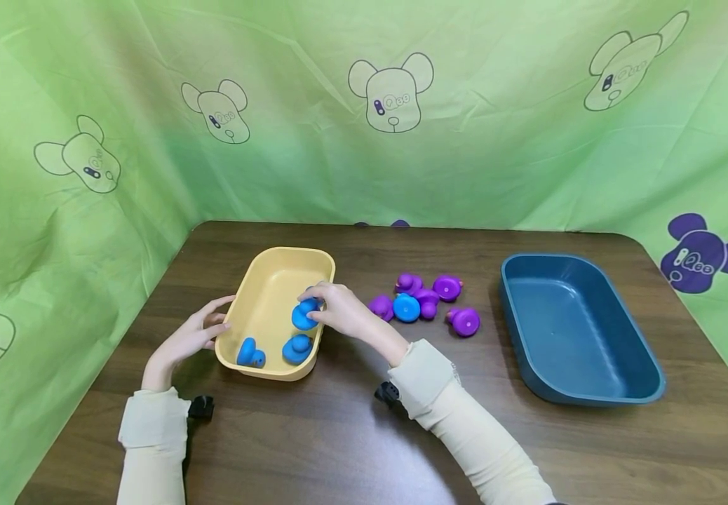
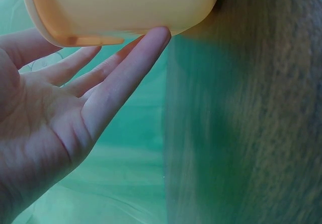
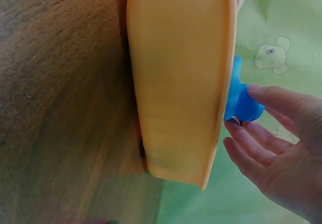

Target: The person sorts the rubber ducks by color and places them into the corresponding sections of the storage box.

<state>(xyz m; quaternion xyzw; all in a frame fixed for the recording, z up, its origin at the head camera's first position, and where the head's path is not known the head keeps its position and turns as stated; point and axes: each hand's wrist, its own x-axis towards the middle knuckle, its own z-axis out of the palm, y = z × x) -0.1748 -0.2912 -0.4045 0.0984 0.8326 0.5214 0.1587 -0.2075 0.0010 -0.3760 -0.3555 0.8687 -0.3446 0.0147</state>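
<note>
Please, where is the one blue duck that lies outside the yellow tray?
In the head view, the blue duck lies on the table, to the right of the yellow tray, among the purple ducks.

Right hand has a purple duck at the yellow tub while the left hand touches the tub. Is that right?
Not quite: the duck in the right hand is blue, not purple, as the right wrist view shows. The left hand does touch the yellow tub.
</note>
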